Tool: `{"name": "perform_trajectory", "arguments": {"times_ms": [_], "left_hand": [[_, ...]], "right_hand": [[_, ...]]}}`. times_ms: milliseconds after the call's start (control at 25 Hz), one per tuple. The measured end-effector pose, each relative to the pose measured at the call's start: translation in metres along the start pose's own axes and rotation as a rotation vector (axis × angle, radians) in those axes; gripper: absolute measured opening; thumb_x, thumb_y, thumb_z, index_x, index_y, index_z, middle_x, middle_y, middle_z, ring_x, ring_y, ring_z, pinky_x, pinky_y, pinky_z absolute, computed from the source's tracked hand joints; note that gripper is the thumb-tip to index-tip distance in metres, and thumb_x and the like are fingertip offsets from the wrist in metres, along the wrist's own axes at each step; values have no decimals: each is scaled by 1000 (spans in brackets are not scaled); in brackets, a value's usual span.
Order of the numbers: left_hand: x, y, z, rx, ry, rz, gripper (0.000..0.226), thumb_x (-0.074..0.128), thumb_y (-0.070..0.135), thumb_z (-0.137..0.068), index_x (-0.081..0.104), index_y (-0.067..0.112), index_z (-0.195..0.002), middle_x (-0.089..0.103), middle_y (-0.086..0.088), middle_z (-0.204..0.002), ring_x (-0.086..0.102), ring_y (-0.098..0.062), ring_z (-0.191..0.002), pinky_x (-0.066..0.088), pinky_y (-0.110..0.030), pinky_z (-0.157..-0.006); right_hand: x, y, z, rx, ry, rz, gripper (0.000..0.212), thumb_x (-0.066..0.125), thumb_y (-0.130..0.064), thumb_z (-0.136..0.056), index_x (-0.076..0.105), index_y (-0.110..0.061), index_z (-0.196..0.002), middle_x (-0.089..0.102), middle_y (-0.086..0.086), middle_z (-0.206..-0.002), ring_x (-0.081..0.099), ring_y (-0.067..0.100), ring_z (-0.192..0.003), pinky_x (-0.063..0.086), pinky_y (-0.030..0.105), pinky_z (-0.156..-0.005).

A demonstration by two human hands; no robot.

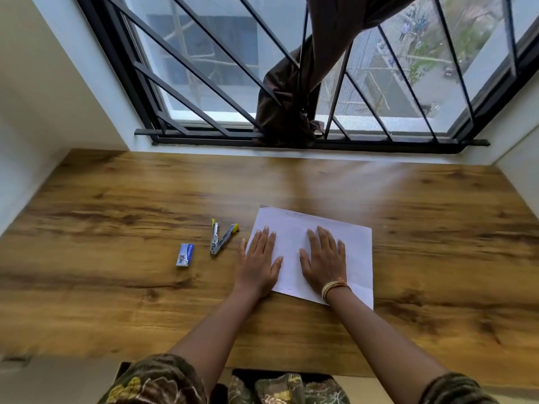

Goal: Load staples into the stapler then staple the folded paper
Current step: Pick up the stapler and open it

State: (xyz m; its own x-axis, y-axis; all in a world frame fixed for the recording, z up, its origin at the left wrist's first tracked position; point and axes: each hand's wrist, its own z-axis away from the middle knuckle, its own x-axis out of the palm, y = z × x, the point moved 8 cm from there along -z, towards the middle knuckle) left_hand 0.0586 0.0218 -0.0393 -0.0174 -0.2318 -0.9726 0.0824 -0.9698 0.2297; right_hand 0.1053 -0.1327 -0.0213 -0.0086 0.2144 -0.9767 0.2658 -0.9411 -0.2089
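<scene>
Head view, paper: white sheet point(316, 252) lying flat on wooden table point(116, 287), right of centre; whether already folded cannot be told.
Head view, left hand point(258, 262): fingers straight and together, pressed flat on the sheet's left edge, palm partly on the table; holding nothing.
Head view, right hand point(325, 259): fingers straight and slightly spread, pressed flat on the middle of the sheet; holding nothing.
Head view, wrist: thread band point(334, 288) on the right wrist.
Head view, stapler point(221, 239): lying on the table just left of the sheet, swung open in a V, yellow tips away from the person; apart from both hands.
Head view, staple box point(185, 255): small blue box, left of the stapler, near but not touching; appears closed.
Step in hand: flattening or creasing the sheet, judged from the pressed palms; loading not yet done.
Next move: lift the left hand, reach left for the staple box, take out a strip, seat it in the open stapler channel, close the arm.
Surroundings: barred window point(204, 83) beyond the table; brown curtain point(294, 91) bunched on the sill.
Obstructions: none between the left hand and the stapler.
Risk: sheet free to slide once both palms lift.
</scene>
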Motion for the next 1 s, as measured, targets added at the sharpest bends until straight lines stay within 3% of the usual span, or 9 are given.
{"name": "perform_trajectory", "arguments": {"times_ms": [440,680,840,1000], "left_hand": [[1,-2,-1,0,1,7,67,24,51,-96,8,22,-154,4,1,-162,3,-16,-149,-4,-44,-117],[0,-3,-2,11,40,43,65,23,51,-95,14,23,-154,10,2,-162,6,-16,-149,-2,-44,-117],[-3,-2,1,39,64,83,63,23,49,-95,21,21,-152,17,-1,-161,11,-18,-149,-2,-43,-117],[-13,-3,4,54,125,201,61,25,44,-92,36,18,-146,32,-4,-155,24,-20,-146,11,-46,-119]], "right_hand": [[7,1,0,13,-45,12,62,27,-46,-87,39,-17,-140,39,12,-150,36,30,-139,28,55,-110],[10,5,0,1,22,15,62,29,-46,-87,40,-17,-141,39,12,-149,36,30,-138,28,54,-110],[11,6,-2,6,26,16,62,28,-47,-87,39,-18,-141,40,12,-149,37,30,-138,29,54,-110],[9,5,-1,-10,67,19,60,31,-45,-87,43,-17,-139,43,12,-147,39,30,-136,30,54,-109]]}}
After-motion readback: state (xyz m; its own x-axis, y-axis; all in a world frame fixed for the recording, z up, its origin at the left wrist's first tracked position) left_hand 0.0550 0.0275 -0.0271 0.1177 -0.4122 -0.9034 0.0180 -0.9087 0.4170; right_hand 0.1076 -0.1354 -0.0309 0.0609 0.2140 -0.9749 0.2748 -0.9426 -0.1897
